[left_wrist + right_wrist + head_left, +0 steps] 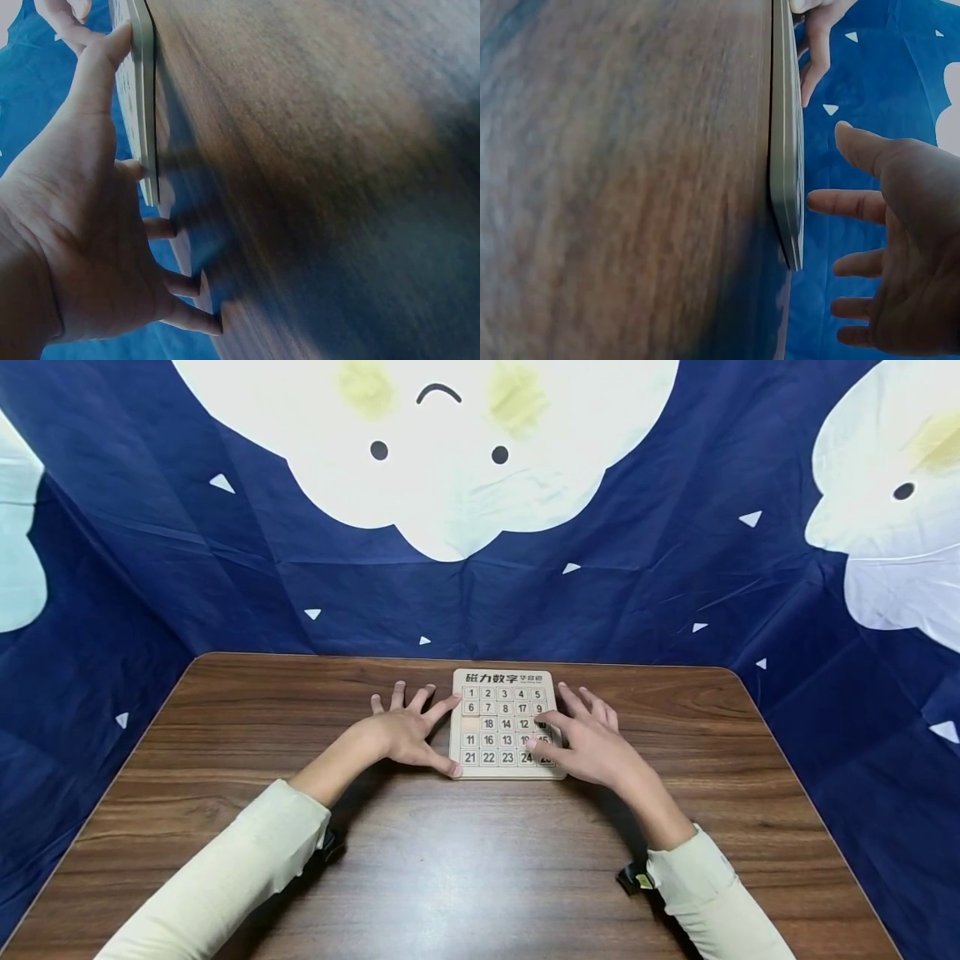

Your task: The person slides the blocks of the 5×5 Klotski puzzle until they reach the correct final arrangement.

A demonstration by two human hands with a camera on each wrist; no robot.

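Note:
A pale wooden sliding number puzzle [507, 771] lies flat near the table's far edge, with dark lettering along its top. Its numbered square tiles sit in rows, and a bare slot [470, 724] shows at the left end of the third row. My left hand [405, 735] is spread at the left side, thumb and index fingertips on the frame, other fingers on the table. Over the right columns reaches my right hand [592, 739], index finger and thumb extended above the tiles and partly covering some numbers. In the right wrist view, its fingers look straight and hold nothing.
The brown wood-grain table [450, 860] reflects light at its front middle. Behind and beside it hangs a dark blue cloth [360, 585] with white clouds and small triangles. A small black device [635, 878] is at the right sleeve's cuff.

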